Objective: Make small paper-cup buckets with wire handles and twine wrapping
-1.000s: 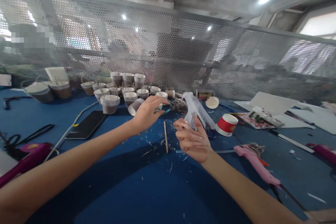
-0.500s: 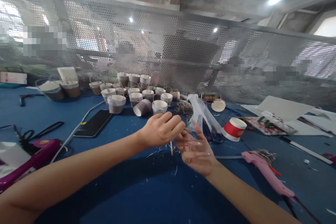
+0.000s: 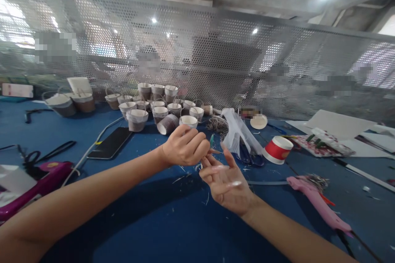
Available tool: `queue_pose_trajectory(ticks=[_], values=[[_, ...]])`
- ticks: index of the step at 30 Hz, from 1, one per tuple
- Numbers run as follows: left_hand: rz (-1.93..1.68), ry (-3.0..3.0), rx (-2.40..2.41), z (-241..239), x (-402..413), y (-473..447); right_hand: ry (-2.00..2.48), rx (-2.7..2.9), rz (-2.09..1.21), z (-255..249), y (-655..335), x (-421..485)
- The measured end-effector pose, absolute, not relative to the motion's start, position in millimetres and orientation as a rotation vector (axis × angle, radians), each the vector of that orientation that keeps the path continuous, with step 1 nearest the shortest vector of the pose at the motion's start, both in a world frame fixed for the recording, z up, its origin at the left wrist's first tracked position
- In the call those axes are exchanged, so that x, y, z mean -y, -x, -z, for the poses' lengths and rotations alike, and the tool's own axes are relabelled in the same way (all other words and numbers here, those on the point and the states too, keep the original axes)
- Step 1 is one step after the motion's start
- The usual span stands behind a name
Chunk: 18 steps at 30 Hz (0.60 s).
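Note:
Over the blue table [image 3: 160,222], my left hand [image 3: 185,146] is curled into a fist. A thin wooden stick [image 3: 216,151] pokes out of it toward the right, and something small and teal [image 3: 212,139] shows just above. My right hand [image 3: 226,181] lies palm up right below the fist, fingers spread and holding nothing. Its fingertips almost touch the left hand. Bits of trimmed fibre [image 3: 185,177] litter the cloth beneath both hands.
Several small paper-cup baskets [image 3: 160,109] cluster behind the hands, next to a black phone [image 3: 111,143]. To the right lie a clear plastic bag [image 3: 239,133], a tipped red cup [image 3: 277,149] and a pink glue gun [image 3: 314,201]. Left: a magenta glue gun [image 3: 37,185] and scissors [image 3: 29,158]. A perforated metal screen [image 3: 197,61] closes the back.
My left hand came back from the cups, closed over the stick on the table and lifted it. My right hand turned palm up and opened under it.

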<state>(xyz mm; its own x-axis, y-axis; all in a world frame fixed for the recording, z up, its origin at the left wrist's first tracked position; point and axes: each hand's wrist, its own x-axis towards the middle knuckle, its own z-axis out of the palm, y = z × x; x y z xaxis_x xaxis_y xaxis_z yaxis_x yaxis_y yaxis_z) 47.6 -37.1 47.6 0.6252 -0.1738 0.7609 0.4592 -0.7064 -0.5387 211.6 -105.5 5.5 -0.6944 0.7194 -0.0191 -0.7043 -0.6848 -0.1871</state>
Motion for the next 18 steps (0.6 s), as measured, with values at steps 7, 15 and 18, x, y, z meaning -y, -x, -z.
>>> queue_pose_trajectory(ticks=[7,15,18], values=[[1.085,2.089,0.208,-37.4,26.6,-44.2,0.188,0.297,-2.271,-1.9,-213.1,104.7],[1.186,2.081,0.196,-31.0,27.8,-49.3,0.082,0.245,-2.328,1.1,-213.9,104.1],[1.189,2.11,0.221,-31.5,28.9,-50.3,0.048,0.219,-2.336,-0.7,-214.9,103.3]])
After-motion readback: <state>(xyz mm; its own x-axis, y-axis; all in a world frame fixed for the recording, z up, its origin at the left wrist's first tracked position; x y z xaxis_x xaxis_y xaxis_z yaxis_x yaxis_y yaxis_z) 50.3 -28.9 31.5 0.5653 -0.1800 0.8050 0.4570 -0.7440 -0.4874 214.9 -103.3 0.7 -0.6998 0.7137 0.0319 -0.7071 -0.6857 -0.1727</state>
